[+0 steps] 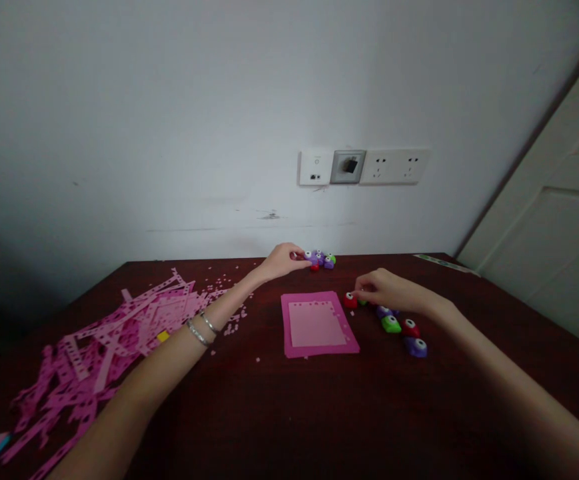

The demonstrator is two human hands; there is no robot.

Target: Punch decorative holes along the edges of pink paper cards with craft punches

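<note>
My left hand (pixel 283 261) reaches to the back of the table, its thumb and fingers closed on a purple craft paper punch (pixel 310 257) with a white round top. Beside it sit other small punches, including a green one (pixel 332 259) and a red one (pixel 314 267). Over to the right, my right hand (pixel 386 290) has its fingertips lowered around a green punch (pixel 362 302), mostly covered by them, touching or nearly touching a red punch (pixel 350 301). Between and in front of the hands lies a pale pink sheet (pixel 316 325) on a darker pink one (pixel 320 352), with tiny punched shapes along its edges.
Several more punches, such as a lime green one (pixel 391 325) and a purple one (pixel 416 347), stand below my right wrist. A heap of punched pink paper strips (pixel 114 340) covers the table's left. A wall with sockets (pixel 394 166) rises behind; a patterned strip (pixel 446 264) lies back right.
</note>
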